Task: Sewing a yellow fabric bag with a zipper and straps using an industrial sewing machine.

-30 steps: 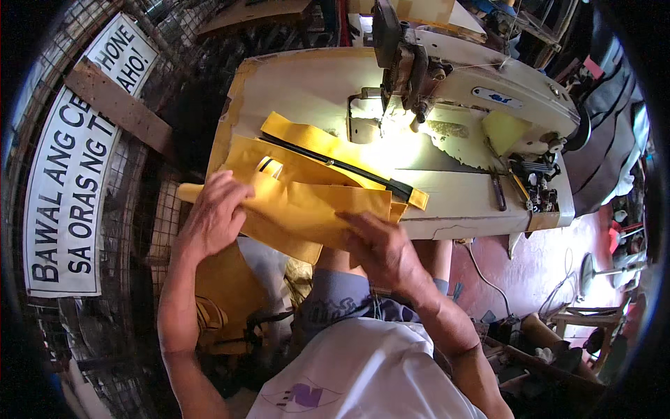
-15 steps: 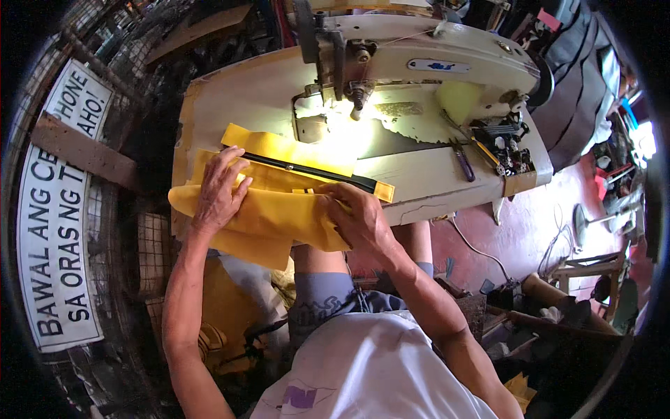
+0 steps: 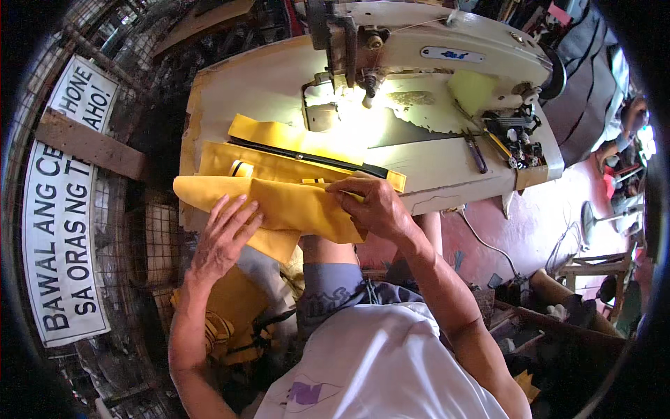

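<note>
A yellow fabric piece (image 3: 279, 202) lies across the near left edge of the sewing table, its near part folded and hanging over my lap. Along its far side runs a black zipper (image 3: 307, 158) with a small metal slider. Between the layers a yellow strap loop with black stripes (image 3: 242, 168) shows. My left hand (image 3: 225, 234) rests flat on the hanging near flap, fingers extended and slightly apart. At the right end of the fold, my right hand (image 3: 373, 208) pinches the fabric between thumb and curled fingers, just below the zipper's end.
Beyond the fabric stands a sewing machine (image 3: 453, 52), its lamp lighting the needle area. Purple-handled snips (image 3: 477, 153) and a tray of bobbins and metal parts (image 3: 520, 143) sit at the table's right. A wire-mesh wall with a white sign (image 3: 59, 244) is at the left.
My left hand has left the zipper's left end and come nearer, onto the hanging flap. The striped loop now shows. My right hand still holds the fold's right end.
</note>
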Demonstrator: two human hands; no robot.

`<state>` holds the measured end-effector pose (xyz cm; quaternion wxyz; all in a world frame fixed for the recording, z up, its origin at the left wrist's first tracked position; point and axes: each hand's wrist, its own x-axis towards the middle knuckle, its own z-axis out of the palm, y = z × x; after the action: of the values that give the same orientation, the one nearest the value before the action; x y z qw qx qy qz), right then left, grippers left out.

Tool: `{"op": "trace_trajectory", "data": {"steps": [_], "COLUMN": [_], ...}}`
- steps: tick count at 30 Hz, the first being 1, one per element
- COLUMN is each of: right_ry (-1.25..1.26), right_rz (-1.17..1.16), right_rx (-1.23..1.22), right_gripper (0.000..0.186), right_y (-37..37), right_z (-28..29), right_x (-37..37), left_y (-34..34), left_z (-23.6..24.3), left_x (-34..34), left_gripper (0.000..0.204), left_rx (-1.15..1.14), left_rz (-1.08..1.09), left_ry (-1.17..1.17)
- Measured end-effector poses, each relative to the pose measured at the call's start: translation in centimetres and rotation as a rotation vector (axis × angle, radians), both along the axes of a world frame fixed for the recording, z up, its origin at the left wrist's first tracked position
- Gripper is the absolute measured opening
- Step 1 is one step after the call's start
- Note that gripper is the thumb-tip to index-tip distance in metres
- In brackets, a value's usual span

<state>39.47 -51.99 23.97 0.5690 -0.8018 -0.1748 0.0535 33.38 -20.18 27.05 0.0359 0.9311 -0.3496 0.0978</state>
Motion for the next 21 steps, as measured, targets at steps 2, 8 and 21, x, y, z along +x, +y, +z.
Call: {"op": "trace_trajectory", "data": {"steps": [2, 8, 21], "right_ry": [-0.045, -0.069, -0.661], "right_rz": [0.094, 0.281, -0.746], "right_rx": [-0.042, 0.003, -0.782], "right_gripper": [0.021, 0.022, 0.031], "right_y": [-0.4, -0.6, -17.3], "right_z": [-0.3, -0.1, -1.8], "right_x": [0.1, 1.0, 2.1], "left_y": [-0.7, -2.5, -4.8], "left_z": [2.3, 6.7, -1.5], "left_x": [1.2, 10.2, 12.1], "left_gripper": [0.035, 0.009, 0.021], "left_rx": [0.002, 0.015, -0.417], "left_rz": [-0.027, 0.18, 0.021], "left_ry": [-0.024, 0.701, 0.153]}}
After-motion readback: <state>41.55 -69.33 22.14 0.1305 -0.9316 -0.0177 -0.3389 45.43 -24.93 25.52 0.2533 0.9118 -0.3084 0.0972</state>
